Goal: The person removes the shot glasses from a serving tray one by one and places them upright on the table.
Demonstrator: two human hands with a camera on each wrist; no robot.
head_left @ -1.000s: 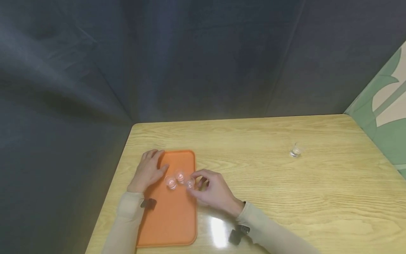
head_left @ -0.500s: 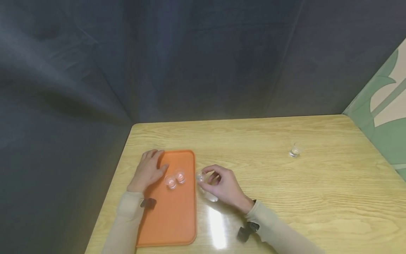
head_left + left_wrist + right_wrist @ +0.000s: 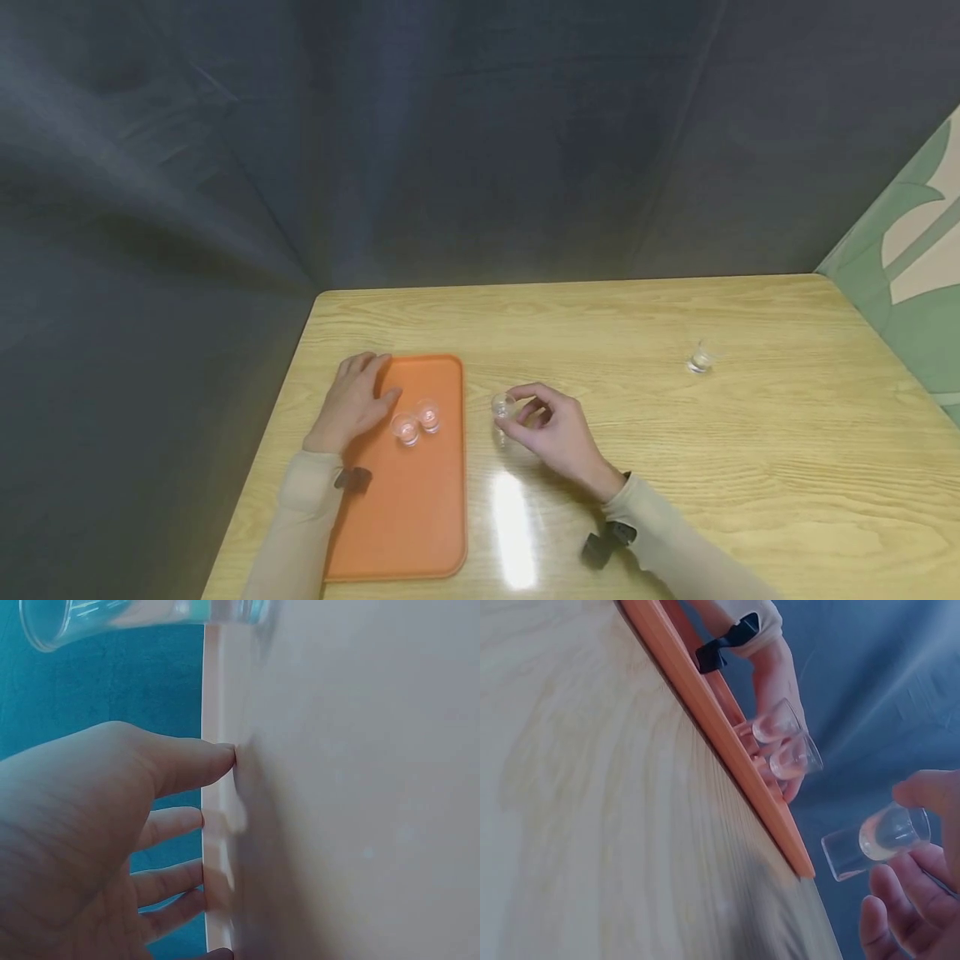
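Observation:
My right hand [image 3: 561, 433] pinches a small clear shot glass [image 3: 502, 407] between thumb and fingers, above the table just right of the orange tray [image 3: 405, 517]. In the right wrist view that shot glass [image 3: 844, 853] is apart from the table, its rim end at the thumb. Two similar shot glasses, one [image 3: 406, 430] to the left of the other [image 3: 428, 416], stand close together on the tray. My left hand [image 3: 351, 408] rests at the tray's far left edge. The left wrist view has its thumb [image 3: 195, 761] touching the tray, with the other fingers extended at the rim.
Another clear shot glass [image 3: 700, 359] stands alone at the far right of the wooden table [image 3: 720, 467]. Dark cloth [image 3: 487, 150] hangs behind the table and along its left side. A green and white patterned surface [image 3: 918, 250] borders the right.
My right hand has carried the shot glass off the tray's right edge, rightwards over the table. The left hand and the two glasses on the tray have stayed put.

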